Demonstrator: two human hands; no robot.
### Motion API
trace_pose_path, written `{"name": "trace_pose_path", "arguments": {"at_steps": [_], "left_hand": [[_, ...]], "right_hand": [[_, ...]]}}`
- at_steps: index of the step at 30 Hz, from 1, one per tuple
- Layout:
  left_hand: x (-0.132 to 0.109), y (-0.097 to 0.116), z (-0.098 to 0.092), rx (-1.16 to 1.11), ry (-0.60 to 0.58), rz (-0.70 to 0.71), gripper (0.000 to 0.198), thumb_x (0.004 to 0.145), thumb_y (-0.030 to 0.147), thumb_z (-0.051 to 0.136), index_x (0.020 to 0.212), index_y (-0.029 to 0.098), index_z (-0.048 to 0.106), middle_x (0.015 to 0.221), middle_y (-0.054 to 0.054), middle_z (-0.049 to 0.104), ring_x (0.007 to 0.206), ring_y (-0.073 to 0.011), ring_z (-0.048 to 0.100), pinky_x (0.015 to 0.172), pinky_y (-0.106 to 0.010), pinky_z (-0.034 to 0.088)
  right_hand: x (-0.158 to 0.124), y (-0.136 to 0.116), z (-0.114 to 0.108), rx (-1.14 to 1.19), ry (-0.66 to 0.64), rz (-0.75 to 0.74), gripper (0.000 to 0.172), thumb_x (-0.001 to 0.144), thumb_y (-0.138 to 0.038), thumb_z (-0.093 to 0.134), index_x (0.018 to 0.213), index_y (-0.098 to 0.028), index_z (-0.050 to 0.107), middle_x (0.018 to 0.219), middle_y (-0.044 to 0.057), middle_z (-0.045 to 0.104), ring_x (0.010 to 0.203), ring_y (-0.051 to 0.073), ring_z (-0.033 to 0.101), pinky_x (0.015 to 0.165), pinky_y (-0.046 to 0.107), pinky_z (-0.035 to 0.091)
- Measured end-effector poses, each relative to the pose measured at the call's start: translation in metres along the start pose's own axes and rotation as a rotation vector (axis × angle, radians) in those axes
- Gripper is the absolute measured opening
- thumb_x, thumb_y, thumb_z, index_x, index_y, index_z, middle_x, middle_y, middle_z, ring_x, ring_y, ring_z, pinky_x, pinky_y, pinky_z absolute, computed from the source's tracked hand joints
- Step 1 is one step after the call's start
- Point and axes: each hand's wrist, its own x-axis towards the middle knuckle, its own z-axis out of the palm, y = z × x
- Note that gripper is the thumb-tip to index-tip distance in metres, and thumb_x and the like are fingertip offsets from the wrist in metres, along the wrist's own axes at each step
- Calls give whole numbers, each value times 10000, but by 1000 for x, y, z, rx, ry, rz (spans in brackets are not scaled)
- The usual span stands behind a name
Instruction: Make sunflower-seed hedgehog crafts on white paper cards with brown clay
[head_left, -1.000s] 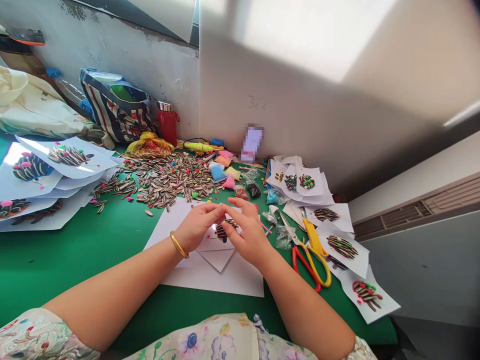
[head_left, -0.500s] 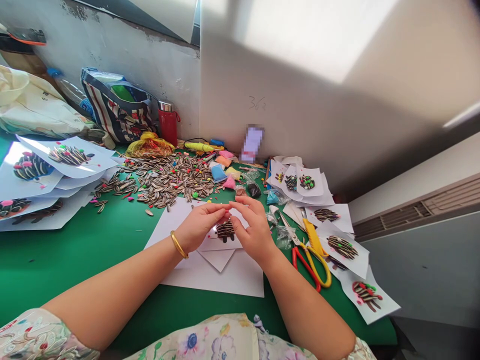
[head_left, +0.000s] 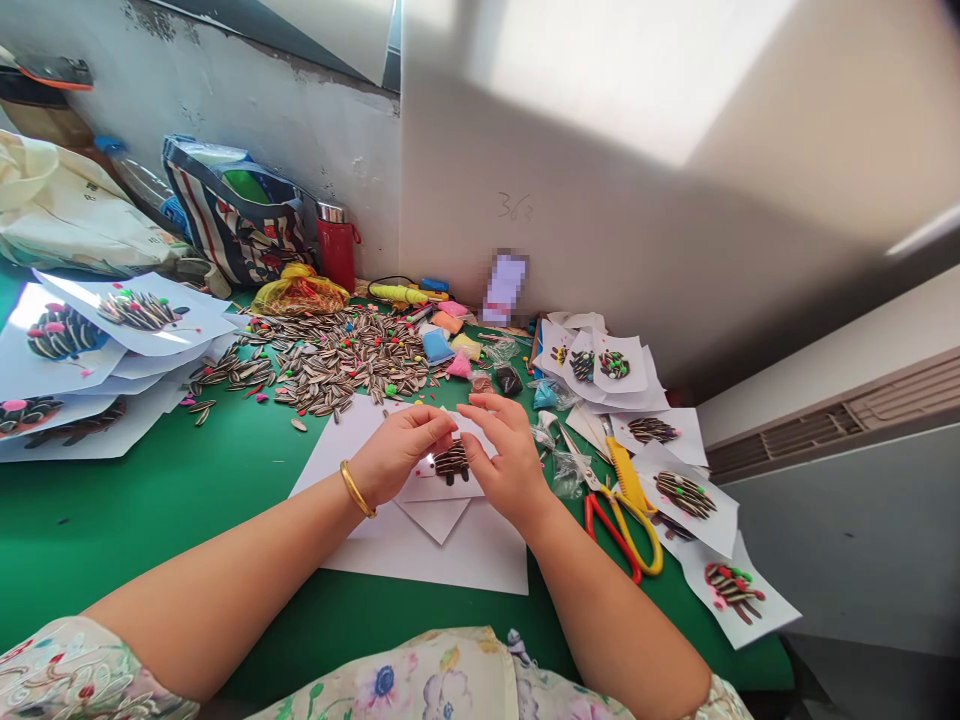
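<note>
My left hand (head_left: 401, 450), with a gold bangle (head_left: 357, 489) at the wrist, has thumb and forefinger pinched together. Whatever may be between those fingertips is too small to make out. Facing it, my right hand (head_left: 506, 460) is open, thumb and fingers apart and curved, with nothing visible in it. Both hands hover above a small white card (head_left: 427, 488). Between them shows a striped figure (head_left: 452, 463) made of sunflower seeds with dark feet, partly hidden by my right thumb. Beneath the card lie larger white sheets (head_left: 450, 560).
A heap of sunflower seeds (head_left: 352, 360) spreads behind my left hand, with coloured clay packets (head_left: 437, 346) beside it. Scissors (head_left: 600, 490) and a yellow utility knife (head_left: 628, 475) lie to the right. Finished-looking seed cards (head_left: 684, 495) line the right edge; others (head_left: 150, 345) are stacked left.
My fingertips, close together or touching before, are now slightly apart. The left fingers have drawn back a little to the left; the card and everything around stay put.
</note>
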Motion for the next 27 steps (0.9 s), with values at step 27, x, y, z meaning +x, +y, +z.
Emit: {"name": "trace_pose_path", "arguments": {"at_steps": [27], "left_hand": [[6,-12,1,296,43,149,192,724,341,656,803,166,661,796,-23,663,766,-192,596,704,-310,484]], "right_hand": [[-2,-27,8,-46,-95,-358,250,916,-291,599,1134,-301,721,1204,46,660,1149,221,545,1021,408,447]]}}
